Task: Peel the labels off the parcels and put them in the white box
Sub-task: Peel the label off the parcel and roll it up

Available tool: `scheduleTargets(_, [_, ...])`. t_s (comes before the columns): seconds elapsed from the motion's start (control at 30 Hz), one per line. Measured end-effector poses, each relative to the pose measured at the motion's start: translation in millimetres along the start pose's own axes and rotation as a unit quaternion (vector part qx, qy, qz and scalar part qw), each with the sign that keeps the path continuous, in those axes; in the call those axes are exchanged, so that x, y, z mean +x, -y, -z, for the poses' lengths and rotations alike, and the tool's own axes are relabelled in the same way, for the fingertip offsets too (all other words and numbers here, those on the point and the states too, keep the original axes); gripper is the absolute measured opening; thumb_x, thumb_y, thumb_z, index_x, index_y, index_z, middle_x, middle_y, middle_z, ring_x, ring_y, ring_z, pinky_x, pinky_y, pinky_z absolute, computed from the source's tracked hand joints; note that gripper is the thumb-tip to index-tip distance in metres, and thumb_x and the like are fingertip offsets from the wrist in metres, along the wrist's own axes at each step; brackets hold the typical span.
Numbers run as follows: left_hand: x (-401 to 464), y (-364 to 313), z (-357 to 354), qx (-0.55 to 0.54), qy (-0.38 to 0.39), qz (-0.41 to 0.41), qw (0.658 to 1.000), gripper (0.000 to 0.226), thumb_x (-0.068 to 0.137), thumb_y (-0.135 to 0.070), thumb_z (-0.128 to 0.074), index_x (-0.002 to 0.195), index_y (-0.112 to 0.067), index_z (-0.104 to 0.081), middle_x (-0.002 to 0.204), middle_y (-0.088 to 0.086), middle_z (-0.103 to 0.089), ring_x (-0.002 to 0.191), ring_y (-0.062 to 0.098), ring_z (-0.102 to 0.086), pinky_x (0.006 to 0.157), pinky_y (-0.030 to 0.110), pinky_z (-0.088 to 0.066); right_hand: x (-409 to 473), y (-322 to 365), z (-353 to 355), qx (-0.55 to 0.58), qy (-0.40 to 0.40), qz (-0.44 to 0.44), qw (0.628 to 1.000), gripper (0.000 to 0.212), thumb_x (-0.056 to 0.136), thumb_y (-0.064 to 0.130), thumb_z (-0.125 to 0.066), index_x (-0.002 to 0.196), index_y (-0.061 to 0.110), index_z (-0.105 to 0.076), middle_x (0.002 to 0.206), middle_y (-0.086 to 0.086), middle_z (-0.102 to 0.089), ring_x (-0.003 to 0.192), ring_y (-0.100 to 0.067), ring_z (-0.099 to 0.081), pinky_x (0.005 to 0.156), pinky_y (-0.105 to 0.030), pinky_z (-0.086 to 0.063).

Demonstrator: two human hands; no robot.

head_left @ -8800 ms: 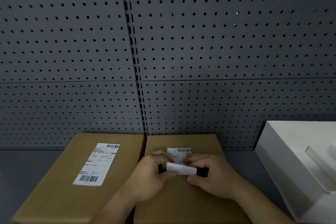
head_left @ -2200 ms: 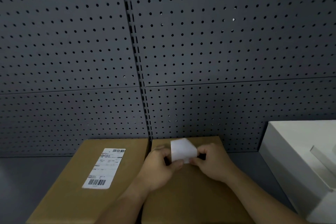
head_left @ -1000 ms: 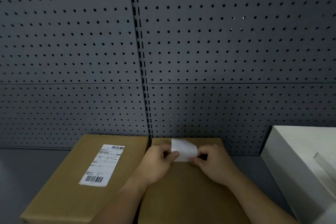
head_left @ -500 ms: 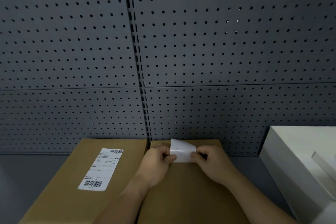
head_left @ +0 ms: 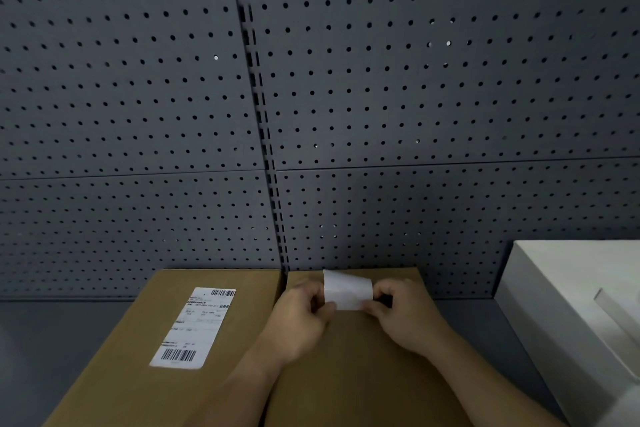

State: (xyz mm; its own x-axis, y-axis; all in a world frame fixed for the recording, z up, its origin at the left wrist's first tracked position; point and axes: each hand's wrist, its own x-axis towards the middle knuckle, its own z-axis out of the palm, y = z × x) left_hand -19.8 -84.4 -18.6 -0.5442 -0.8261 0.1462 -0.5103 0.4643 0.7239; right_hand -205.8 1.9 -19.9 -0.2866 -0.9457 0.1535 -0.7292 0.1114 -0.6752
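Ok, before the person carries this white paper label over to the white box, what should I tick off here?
1. Left hand pinches the white paper label: ok.
2. Right hand pinches its other edge: ok.
3. Label fully free of the right-hand brown cardboard parcel: cannot tell; its lower edge is hidden behind the fingers.
4. Open white box in view to the right, beside that parcel: ok.
5. Printed barcode label still stuck flat on the left brown cardboard parcel: not ok, still to peel.
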Motion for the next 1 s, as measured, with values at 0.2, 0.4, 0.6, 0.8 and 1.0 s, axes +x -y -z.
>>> scheduleTargets(0.2, [3.2, -2.4, -0.2, 0.018, -0.025, 0.009, 0.999, 0.025, 0.095, -0.02, -0.064, 0.071, -0.019, -0.059, 0.078, -0.007, -0.058, 0.068, 0.003, -0.051, 0.062, 0.013, -0.039, -0.1, 0.7, 0.8, 0.011, -0.008, -0.004, 1.0, 0.032, 0.089, 0.036, -0.068, 0.061, 0.032, -0.053, 0.07, 0.007, -0.058, 0.064, -0.007, -0.053, 0.057, -0.021, -0.036])
scheduleTargets(0.4, [4.5, -3.0, -1.0, -0.005, -0.026, 0.013, 1.0, 0.03, 0.097, -0.021, -0.061, 0.069, -0.028, -0.054, 0.071, -0.009, -0.058, 0.066, 0.003, -0.052, 0.06, 0.018, -0.039, -0.2, 0.3, 1.8, 0.013, -0.011, -0.004, 1.0, 0.031, 0.09, 0.04, -0.066, 0.064, 0.027, -0.056, 0.071, 0.005, -0.059, 0.064, -0.008, -0.054, 0.057, -0.022, -0.038])
scheduleTargets(0.6, [6.1, -2.5, -2.1, -0.009, -0.019, 0.021, 1.0, 0.024, 0.098, -0.02, -0.059, 0.075, -0.024, -0.058, 0.07, -0.009, -0.058, 0.065, 0.004, -0.051, 0.06, 0.022, -0.04, -4.0, 1.3, 4.9, 0.027, 0.017, 0.005, 0.999, 0.008, 0.085, 0.036, -0.072, 0.08, 0.031, -0.07, 0.082, 0.012, -0.068, 0.077, 0.0, -0.061, 0.065, -0.016, -0.047])
scheduleTargets(0.8, [4.9, -3.2, -1.1, -0.017, -0.012, 0.023, 1.0, 0.029, 0.101, -0.017, -0.053, 0.074, -0.024, -0.056, 0.071, -0.008, -0.058, 0.066, 0.006, -0.052, 0.058, 0.016, -0.04, -1.2, -1.8, 2.6, 0.004, -0.011, 0.001, 1.0, 0.018, 0.09, 0.034, -0.068, 0.074, 0.026, -0.069, 0.074, 0.008, -0.066, 0.072, -0.007, -0.061, 0.06, -0.019, -0.046])
scheduleTargets(1.0, [0.6, -2.8, 1.1, -0.054, 0.005, 0.031, 0.998, 0.015, 0.098, -0.015, -0.057, 0.102, -0.022, -0.069, 0.096, -0.007, -0.072, 0.088, 0.005, -0.067, 0.078, 0.023, -0.055, -0.1, -2.0, 1.8, 0.015, -0.012, 0.008, 1.0, 0.021, 0.093, 0.041, -0.062, 0.076, 0.03, -0.067, 0.076, 0.006, -0.067, 0.072, -0.007, -0.061, 0.068, -0.029, -0.052])
